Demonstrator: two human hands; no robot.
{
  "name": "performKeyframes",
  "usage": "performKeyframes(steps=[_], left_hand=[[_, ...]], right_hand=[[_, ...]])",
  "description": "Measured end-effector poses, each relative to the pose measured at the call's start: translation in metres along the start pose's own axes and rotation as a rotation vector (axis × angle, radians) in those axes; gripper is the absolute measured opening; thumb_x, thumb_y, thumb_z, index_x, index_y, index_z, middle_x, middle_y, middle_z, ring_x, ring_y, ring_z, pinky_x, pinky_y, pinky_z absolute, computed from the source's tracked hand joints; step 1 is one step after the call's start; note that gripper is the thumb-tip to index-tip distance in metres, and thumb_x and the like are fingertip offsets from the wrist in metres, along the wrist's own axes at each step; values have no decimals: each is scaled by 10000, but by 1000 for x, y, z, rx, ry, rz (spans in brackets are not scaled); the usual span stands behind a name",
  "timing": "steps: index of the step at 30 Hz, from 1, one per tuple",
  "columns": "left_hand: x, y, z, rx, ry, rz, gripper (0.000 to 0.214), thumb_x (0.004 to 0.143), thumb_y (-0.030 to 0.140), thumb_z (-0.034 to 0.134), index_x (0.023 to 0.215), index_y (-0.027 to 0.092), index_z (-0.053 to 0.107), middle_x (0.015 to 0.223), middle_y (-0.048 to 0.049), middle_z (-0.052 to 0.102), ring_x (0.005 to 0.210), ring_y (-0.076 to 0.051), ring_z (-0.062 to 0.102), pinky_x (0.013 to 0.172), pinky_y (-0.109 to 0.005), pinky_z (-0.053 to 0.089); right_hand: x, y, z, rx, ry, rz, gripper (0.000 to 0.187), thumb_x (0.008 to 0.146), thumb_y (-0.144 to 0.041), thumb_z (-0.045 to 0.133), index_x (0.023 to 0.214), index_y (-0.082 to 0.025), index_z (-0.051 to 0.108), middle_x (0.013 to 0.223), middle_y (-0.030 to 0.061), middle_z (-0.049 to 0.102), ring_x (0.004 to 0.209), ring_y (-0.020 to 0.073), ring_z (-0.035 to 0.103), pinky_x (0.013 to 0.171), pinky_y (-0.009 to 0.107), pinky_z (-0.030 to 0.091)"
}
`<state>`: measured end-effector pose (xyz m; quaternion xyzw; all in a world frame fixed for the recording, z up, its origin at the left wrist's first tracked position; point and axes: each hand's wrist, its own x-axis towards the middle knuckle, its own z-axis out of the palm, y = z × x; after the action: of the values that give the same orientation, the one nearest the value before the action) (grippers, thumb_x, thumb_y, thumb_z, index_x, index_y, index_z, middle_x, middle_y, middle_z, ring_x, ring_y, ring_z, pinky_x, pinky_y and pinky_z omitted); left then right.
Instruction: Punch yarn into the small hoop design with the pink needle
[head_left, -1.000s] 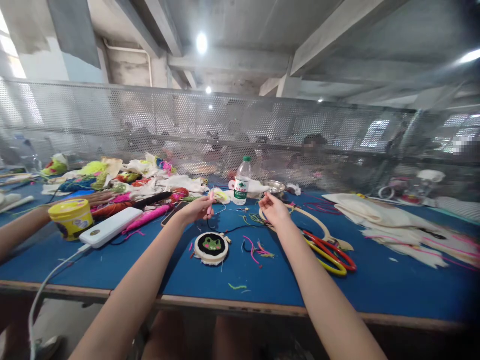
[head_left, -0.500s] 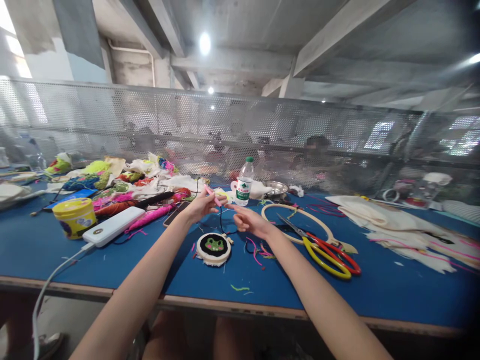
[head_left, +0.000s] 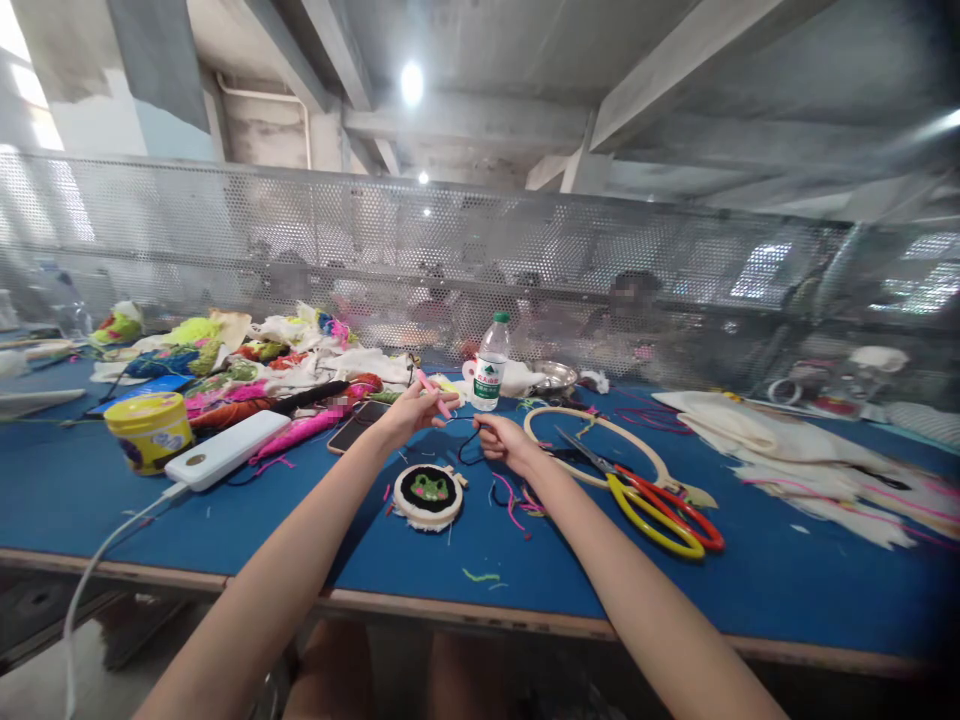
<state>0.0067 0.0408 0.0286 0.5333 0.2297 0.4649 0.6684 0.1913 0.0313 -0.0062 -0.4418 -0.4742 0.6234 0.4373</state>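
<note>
In my left hand (head_left: 415, 414) is a slim pink punch needle (head_left: 427, 383), held in closed fingers above the table. My right hand (head_left: 504, 442) pinches a strand of black yarn (head_left: 469, 460), which hangs in a loop between the two hands. Just below them lies a small round hoop (head_left: 429, 497) with a green frog face on black, its pale cloth edge fraying out. Loose pink and dark threads (head_left: 511, 505) lie beside the hoop, under my right wrist.
Large scissors (head_left: 652, 510) with red and yellow handles overlap a bigger wooden hoop (head_left: 600, 412) on the right. A water bottle (head_left: 490, 365) stands behind my hands. Leftward are a yellow tub (head_left: 148, 435), a white power bank (head_left: 225, 450), a phone (head_left: 356, 428) and heaped yarn. Folded cloth (head_left: 780, 440) lies right.
My right hand has closed its outstretched fingers on the black yarn. My left hand has shifted slightly right with the punch needle. The small hoop has stayed put.
</note>
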Motion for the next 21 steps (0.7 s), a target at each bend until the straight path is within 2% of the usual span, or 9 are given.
performKeyframes(steps=[2,5,13,21], left_hand=[[0,0,0,-1,7,-1,170,778,187,590,846,167,436,1014,-148,631,950,-249,611,482,-185,503],[0,-1,1,-3,14,-10,181,765,188,606,847,163,446,998,-151,635,921,-252,623,482,-195,509],[0,-1,0,25,24,-29,135,791,183,570,855,159,453,998,-161,634,891,-242,632,521,-223,529],[-3,1,3,56,30,-38,180,783,206,584,866,160,431,1040,-184,613,907,-246,627,579,-256,534]], right_hand=[[4,1,-6,2,78,5,237,866,-318,475,983,-121,538,860,24,577,662,96,561,573,250,485],[6,2,-11,11,175,4,288,859,-309,488,1090,-140,509,1053,67,550,870,163,566,727,352,490],[5,-1,-15,42,312,10,306,856,-308,493,1115,-146,500,1100,75,533,923,181,554,767,382,478],[5,-2,-16,97,442,22,313,855,-309,493,1124,-149,495,1109,77,529,933,186,551,772,389,476]])
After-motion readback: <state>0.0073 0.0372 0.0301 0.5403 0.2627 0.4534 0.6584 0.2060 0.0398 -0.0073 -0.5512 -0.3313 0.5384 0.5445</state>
